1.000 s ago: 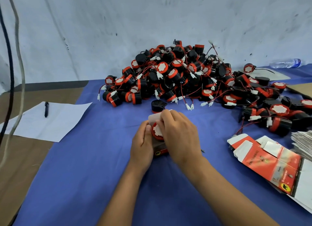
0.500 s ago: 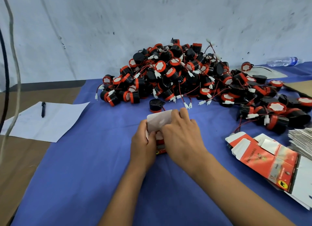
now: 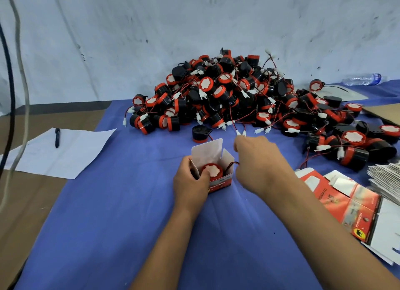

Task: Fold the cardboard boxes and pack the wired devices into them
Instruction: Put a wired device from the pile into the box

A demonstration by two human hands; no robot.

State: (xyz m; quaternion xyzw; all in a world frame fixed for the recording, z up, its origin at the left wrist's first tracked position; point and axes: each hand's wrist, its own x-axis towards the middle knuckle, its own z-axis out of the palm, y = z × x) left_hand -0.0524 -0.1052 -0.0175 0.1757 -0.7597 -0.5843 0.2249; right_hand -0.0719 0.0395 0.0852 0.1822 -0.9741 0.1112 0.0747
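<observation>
A small red and white cardboard box [image 3: 224, 181] stands on the blue cloth with its white lid flap [image 3: 208, 151] raised. Inside it sits a black and red wired device [image 3: 212, 170], white face up. My left hand [image 3: 190, 182] grips the box's left side. Just right of the box, my right hand [image 3: 258, 161] has its fingers curled and pinches the device's red and black wire [image 3: 233, 163], which comes out over the box's right wall. A big pile of the same wired devices [image 3: 227, 95] lies behind.
Flat unfolded red boxes [image 3: 346, 203] and a stack of flat cardboard [image 3: 385, 181] lie at the right. A loose black device [image 3: 200, 134] sits behind the box. White paper [image 3: 65, 153] with a pen [image 3: 57, 137] lies left. A water bottle [image 3: 363, 79] is far right; cables [image 3: 13, 95] hang left.
My right hand has come off the top of the box and moved right, taking the wire. The lid flap now stands up and the device shows inside.
</observation>
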